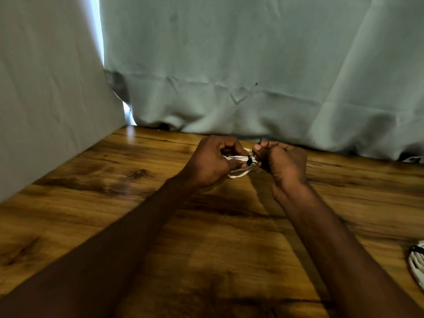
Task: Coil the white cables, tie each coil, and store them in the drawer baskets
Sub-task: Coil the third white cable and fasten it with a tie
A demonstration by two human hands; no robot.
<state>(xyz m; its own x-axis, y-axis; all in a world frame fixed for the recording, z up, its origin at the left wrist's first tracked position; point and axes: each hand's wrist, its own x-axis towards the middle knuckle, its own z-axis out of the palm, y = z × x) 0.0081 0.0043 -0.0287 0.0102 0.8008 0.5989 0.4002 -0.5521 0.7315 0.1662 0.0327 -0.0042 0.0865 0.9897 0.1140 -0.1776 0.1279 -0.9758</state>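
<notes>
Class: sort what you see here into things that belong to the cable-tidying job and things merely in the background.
Job: coiled white cable gripped by left hand; thin black tie pinched by right hand; second tied white coil.

Background: brown wooden table; pale grey-green cloth backdrop.

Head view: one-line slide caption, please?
Left hand holds white cable coil while right hand pulls black tie over wooden table.

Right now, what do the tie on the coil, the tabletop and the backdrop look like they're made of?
Black tie: thin and flexible, likely a plastic-coated twist tie, its free end pinched by the right hand.
Tabletop: wood or wood-look laminate, with dark grain, knots and a glossy sheen.
Backdrop: matte pale cloth, creased and draped.
</notes>
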